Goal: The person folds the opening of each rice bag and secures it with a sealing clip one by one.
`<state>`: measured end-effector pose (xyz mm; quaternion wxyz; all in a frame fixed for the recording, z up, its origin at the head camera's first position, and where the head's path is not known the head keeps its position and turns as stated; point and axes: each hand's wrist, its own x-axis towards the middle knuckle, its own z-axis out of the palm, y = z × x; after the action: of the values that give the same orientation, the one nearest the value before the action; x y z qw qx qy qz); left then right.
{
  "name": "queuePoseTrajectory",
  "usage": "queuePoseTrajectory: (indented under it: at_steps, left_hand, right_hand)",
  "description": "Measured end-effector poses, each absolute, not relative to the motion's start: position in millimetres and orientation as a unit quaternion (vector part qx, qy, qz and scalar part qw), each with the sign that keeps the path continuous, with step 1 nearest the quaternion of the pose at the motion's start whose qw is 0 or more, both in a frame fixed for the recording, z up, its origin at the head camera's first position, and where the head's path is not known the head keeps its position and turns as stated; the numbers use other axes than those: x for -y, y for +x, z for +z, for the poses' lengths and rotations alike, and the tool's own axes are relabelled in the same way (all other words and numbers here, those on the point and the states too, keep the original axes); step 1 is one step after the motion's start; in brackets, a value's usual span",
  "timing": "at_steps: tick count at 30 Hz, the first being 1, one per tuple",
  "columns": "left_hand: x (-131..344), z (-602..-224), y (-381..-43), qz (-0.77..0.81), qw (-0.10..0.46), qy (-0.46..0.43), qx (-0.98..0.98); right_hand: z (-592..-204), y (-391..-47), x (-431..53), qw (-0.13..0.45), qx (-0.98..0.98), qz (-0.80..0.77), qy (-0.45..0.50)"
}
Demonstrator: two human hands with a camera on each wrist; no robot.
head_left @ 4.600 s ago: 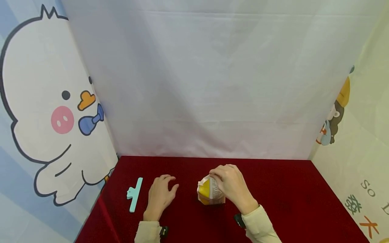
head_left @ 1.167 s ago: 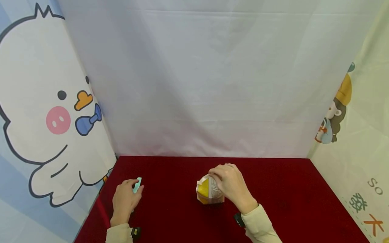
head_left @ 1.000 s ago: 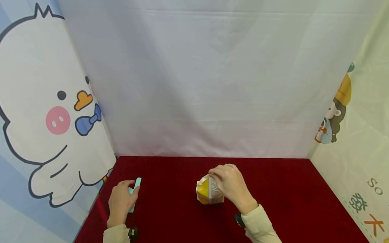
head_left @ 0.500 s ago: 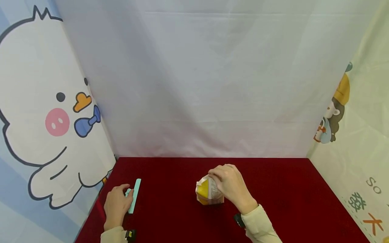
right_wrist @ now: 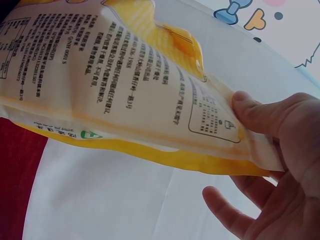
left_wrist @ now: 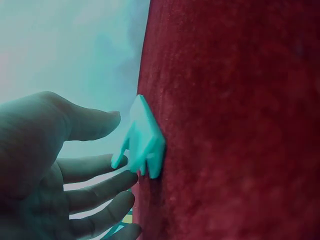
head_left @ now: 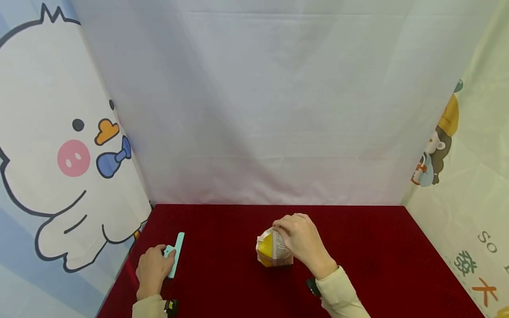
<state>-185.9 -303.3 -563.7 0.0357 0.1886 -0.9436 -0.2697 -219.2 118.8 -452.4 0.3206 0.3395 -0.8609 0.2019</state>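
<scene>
A turquoise bag clip (head_left: 177, 254) lies on the dark red tabletop at the left in the head view. My left hand (head_left: 152, 269) is at the clip's handle side. In the left wrist view, the index fingertip is right at a lever of the clip (left_wrist: 145, 142), while the thumb (left_wrist: 95, 122) stands a little apart from it. With my right hand (head_left: 302, 240) I pinch the top of a yellow and white food bag (head_left: 271, 251), which is upright on the table. The right wrist view shows its printed back (right_wrist: 125, 85), its edge between thumb and fingers.
The dark red tabletop (head_left: 222, 282) runs back to a white cloth backdrop (head_left: 278, 110). Cartoon-printed cloths hang on both sides, with a chick (head_left: 59, 132) at the left. A dark wrist device (head_left: 313, 287) sits at my right cuff.
My left hand has moved left from beside the clip, passed over it, and come to its handle side. My right hand has kept its pinch on the bag.
</scene>
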Motion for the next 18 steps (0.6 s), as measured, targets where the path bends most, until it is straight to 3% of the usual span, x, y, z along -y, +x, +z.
queuePoseTrajectory:
  at_steps: [18]
  left_hand:
    - [297.4, -558.2, -180.5, -0.304, 0.043, 0.195, 0.931]
  right_hand:
    - [-448.9, -217.5, -118.3, 0.316, 0.863, 0.201, 0.34]
